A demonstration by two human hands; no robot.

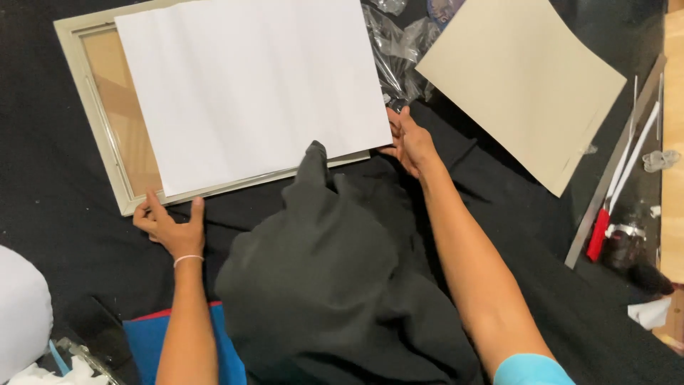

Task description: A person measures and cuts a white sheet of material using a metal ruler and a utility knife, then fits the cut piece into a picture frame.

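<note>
- The white sheet lies loose on the picture frame and could slide askew if either hand nudges unevenly.
- Left hand pinches the frame's near corner; arm straight.
- Right hand presses the sheet's near right corner, grip narrow, forearm over black cloth.

There is only one view, from a camera on the person's head. It looks steeply down and a little forward, over a black cloth on the work surface. It is close: both forearms enter from the bottom edge and reach up to the middle, to the left hand and right hand. The frame is cut by the top edge, and the beige sheet too.
</note>
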